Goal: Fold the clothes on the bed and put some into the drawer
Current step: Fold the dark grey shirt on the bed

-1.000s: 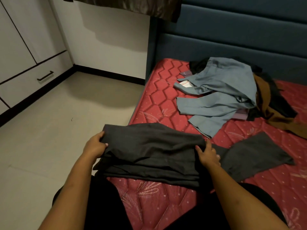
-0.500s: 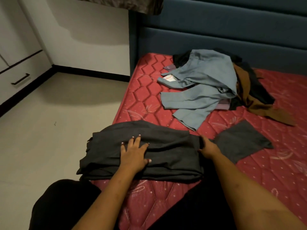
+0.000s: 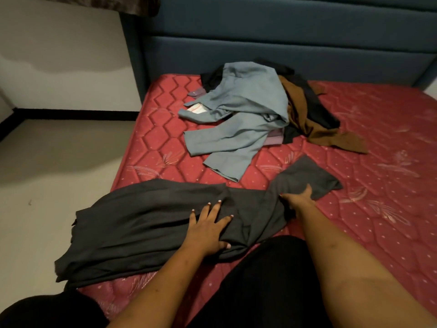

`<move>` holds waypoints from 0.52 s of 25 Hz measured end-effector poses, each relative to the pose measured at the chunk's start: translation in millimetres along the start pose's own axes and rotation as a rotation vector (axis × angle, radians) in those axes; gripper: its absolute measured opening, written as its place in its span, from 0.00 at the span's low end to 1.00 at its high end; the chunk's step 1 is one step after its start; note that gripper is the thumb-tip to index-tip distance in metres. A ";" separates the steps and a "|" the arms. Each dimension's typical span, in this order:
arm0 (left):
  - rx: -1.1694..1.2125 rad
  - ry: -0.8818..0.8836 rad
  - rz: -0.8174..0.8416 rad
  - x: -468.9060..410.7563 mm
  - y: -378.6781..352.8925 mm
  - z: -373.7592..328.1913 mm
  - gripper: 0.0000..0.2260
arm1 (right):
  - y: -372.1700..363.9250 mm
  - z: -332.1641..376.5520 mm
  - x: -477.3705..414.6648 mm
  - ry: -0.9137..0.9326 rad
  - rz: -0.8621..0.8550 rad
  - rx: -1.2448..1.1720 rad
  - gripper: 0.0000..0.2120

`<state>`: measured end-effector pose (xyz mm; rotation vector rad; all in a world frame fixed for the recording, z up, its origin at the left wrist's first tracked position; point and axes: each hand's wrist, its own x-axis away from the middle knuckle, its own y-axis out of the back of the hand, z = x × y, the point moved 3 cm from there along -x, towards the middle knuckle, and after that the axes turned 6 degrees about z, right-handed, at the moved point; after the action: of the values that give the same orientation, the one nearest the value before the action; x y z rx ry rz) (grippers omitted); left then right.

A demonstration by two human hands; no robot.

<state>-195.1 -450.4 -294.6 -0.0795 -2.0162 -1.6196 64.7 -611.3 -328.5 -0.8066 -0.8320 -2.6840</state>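
Observation:
A dark grey garment [image 3: 146, 223] lies partly folded at the near left corner of the red mattress [image 3: 378, 185], its left end hanging over the edge. My left hand [image 3: 209, 229] rests flat on it with fingers spread. My right hand [image 3: 300, 197] grips the loose grey end that stretches to the right. Farther back sits a pile with a light blue garment [image 3: 241, 119], a brown garment [image 3: 314, 124] and black clothing [image 3: 319, 102].
A dark blue padded headboard [image 3: 283, 39] stands behind the bed. Pale floor [image 3: 52, 162] lies to the left, bounded by a white wall with a black skirting. My dark-clothed knees are at the bottom edge. No drawer is in view.
My left hand left the garment's left edge and now presses flat near its middle. My right hand reached further right along the loose end. The view swung right, so the wardrobe drawers dropped out.

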 end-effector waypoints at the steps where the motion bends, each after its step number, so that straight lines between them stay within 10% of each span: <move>1: -0.011 -0.017 0.007 -6.1 2.3 -7.7 0.34 | -2.9 1.7 -12.2 0.015 -0.012 -0.058 0.59; 10: 0.227 -0.025 0.231 -81.7 34.6 -69.0 0.25 | 50.8 51.7 -43.1 0.206 -0.054 -0.717 0.41; 13: 0.454 -0.059 0.197 -110.5 41.5 -98.6 0.23 | 99.5 33.8 -66.7 0.090 -0.228 -0.390 0.37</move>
<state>-48.9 -498.1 -294.7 -0.1522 -2.2908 -1.0249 169.8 -670.1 -297.3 -0.6927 -0.4027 -3.1157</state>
